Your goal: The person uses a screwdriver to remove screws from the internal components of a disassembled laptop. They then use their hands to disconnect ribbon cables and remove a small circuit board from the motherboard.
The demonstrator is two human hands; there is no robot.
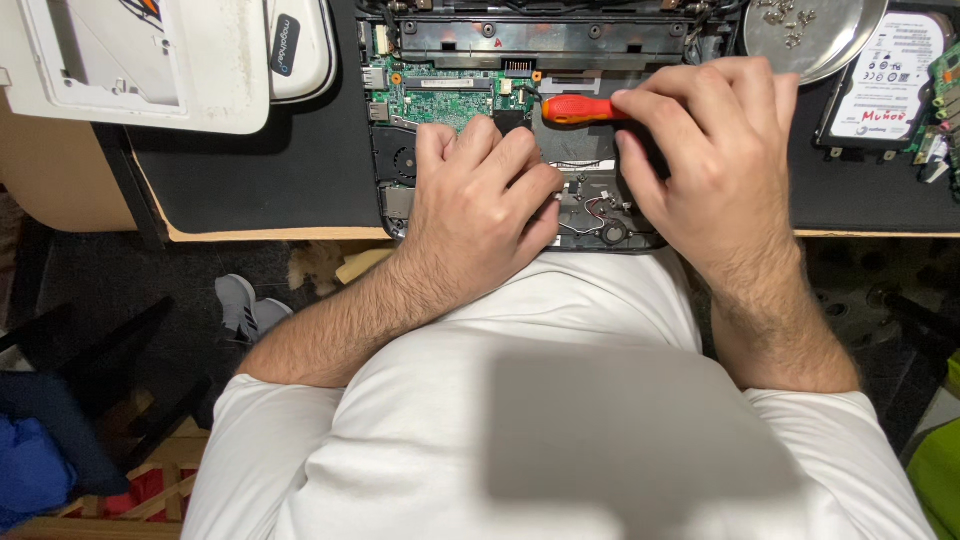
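An opened laptop base (440, 95) with a green circuit board lies on a black mat at the table's near edge. My left hand (480, 200) rests curled on the lower middle of the laptop, knuckles up; whether it pinches anything is hidden. My right hand (705, 150) grips a screwdriver with an orange-red handle (580, 108), lying nearly level over the laptop, its tip hidden near my left fingers.
A round metal dish (850, 45) with several screws sits at the top right, beside a hard drive (885, 85). A white plastic cover (150, 60) lies at the top left. The table edge (270, 235) runs below; a shoe (245, 305) is on the floor.
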